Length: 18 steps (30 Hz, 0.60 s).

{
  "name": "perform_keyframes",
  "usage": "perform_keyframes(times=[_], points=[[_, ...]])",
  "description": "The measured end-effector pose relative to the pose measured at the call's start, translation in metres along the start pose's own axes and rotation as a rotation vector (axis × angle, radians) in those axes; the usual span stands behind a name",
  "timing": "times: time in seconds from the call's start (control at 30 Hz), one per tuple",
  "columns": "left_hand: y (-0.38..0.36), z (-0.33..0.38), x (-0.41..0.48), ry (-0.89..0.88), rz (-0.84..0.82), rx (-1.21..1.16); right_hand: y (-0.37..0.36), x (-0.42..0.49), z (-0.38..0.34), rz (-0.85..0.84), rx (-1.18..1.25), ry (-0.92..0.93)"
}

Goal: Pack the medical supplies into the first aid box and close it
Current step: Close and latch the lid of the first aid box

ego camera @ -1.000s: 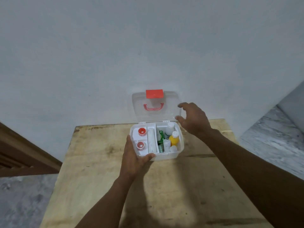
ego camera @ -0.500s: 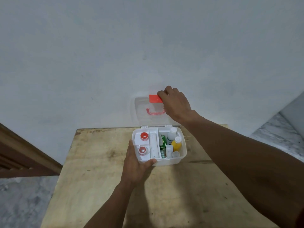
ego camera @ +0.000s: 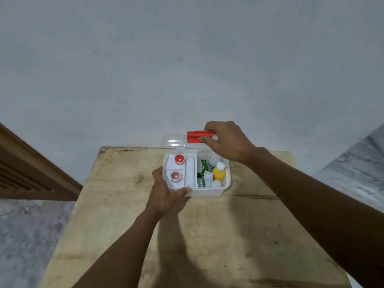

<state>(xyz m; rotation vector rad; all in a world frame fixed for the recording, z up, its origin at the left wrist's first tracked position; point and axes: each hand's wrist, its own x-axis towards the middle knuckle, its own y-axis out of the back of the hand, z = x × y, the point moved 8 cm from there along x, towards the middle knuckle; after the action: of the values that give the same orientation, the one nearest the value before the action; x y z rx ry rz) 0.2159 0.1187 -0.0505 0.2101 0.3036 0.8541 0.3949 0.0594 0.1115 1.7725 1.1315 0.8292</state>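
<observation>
The white box [ego camera: 207, 191] sits at the far end of the wooden table [ego camera: 207, 246], close to the wall. It is open, and the clear lid [ego camera: 174, 142] is tipped partway over it. The right hand [ego camera: 226, 142] pinches the red clasp [ego camera: 194, 136] on the lid. The left hand [ego camera: 166, 194] grips the box's near left corner. Inside the box are a yellow bottle [ego camera: 218, 173] and two red caps [ego camera: 179, 159].
</observation>
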Motion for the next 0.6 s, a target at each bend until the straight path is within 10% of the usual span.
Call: perform_keyframes(times=[0.6], points=[[0.008, -0.004, -0.005, -0.041, 0.035, 0.007, -0.087, -0.076, -0.02, 0.125, -0.253, 0.13]])
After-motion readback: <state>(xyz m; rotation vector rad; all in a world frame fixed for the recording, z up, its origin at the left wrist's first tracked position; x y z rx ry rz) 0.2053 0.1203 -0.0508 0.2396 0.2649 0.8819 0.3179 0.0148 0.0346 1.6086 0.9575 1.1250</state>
